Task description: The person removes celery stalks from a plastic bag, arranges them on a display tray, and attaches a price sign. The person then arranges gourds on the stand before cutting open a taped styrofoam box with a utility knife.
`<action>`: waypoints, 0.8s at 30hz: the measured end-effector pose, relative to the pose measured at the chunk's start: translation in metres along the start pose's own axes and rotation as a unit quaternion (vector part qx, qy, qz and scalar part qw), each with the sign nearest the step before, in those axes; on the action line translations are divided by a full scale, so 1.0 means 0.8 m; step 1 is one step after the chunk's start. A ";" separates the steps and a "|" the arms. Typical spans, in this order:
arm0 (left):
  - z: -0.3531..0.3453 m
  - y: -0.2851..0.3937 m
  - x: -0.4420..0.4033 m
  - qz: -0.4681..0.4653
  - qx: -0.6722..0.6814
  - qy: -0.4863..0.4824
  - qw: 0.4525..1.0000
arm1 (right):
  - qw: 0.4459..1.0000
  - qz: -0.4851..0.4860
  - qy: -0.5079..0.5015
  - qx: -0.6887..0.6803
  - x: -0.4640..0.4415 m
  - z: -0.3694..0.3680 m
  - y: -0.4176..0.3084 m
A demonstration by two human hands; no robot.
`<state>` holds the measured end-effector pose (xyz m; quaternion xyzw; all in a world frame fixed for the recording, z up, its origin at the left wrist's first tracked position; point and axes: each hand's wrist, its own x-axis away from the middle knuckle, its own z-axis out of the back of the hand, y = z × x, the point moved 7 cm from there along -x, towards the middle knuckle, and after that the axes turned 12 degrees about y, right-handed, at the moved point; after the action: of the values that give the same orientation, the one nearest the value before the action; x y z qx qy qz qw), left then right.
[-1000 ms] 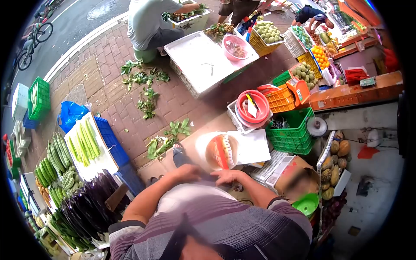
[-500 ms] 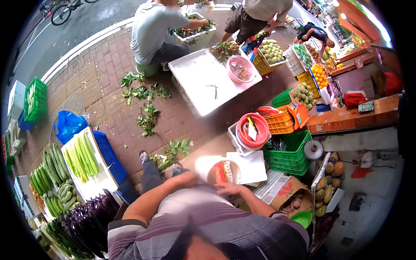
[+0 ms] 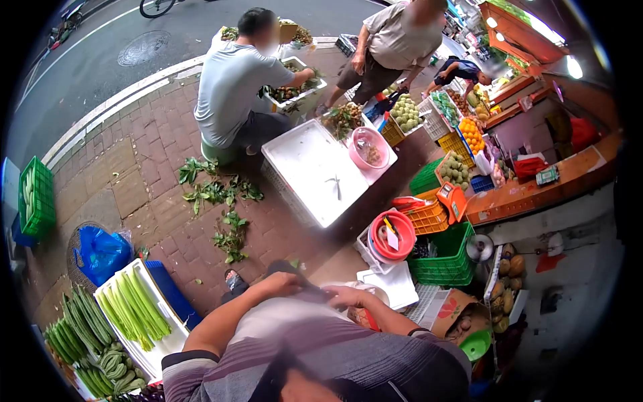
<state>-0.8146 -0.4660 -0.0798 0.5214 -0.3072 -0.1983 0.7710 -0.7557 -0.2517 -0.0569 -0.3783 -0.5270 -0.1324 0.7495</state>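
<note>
My left hand [image 3: 280, 284] rests against the front of my striped shirt [image 3: 295, 335], near its lower edge; its fingertips are blurred and hidden. On the right side of the shirt front, my right hand [image 3: 345, 296] also touches the cloth, with its fingers bent inward and partly hidden. Whether either hand grips the fabric I cannot make out. Just beyond my right hand, a round pale container is largely covered by my arm, beside a white foam lid [image 3: 392, 285].
A white foam-topped table [image 3: 301, 167] with a pink basin [image 3: 368, 147] stands ahead. A seated person [image 3: 234, 94] sorts fruit behind it. Leafy cuttings [image 3: 218, 191] litter the paving. Green gourds [image 3: 134, 305] lie left; a green crate [image 3: 445, 258] and red basin [image 3: 395, 234] stand right.
My view has shifted, bringing more of the street and the people ahead into sight. My right hand now covers more of the round container. The standing person has turned and straightened.
</note>
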 end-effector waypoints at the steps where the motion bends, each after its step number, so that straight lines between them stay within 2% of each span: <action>1: 0.022 -0.010 0.002 0.043 0.001 0.013 0.999 | 1.000 -0.002 -0.017 -0.001 0.009 0.000 -0.048; 4: 0.054 -0.052 -0.011 0.012 -0.084 0.031 0.996 | 0.996 0.013 -0.037 0.079 -0.051 0.012 -0.077; 8: 0.114 -0.080 -0.023 0.008 -0.037 0.056 0.998 | 0.979 0.012 -0.055 0.195 -0.089 0.030 -0.170; 9: 0.136 -0.085 -0.032 0.022 -0.032 0.068 0.997 | 0.978 -0.010 -0.037 0.205 -0.074 0.038 -0.222; 12: 0.195 -0.101 -0.047 0.066 0.005 0.108 0.992 | 0.971 0.044 -0.053 0.230 -0.137 0.060 -0.264; 14: 0.239 -0.109 -0.067 0.086 0.055 0.151 0.983 | 0.973 0.022 -0.090 0.210 -0.156 0.081 -0.294; 16: 0.280 -0.104 -0.084 0.067 0.030 0.178 0.981 | 0.965 -0.011 -0.146 0.219 -0.174 0.099 -0.322; 18: 0.317 -0.103 -0.107 0.043 0.008 0.211 0.977 | 0.968 0.011 -0.138 0.211 -0.190 0.118 -0.348; 24: 0.361 -0.129 -0.130 0.066 0.047 0.208 0.975 | 0.955 0.054 -0.135 0.259 -0.234 0.120 -0.407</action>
<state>-1.0856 -0.6365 -0.1257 0.5653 -0.1826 -0.0199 0.8042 -1.0930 -0.4425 -0.0692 -0.2132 -0.6184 0.1018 0.7495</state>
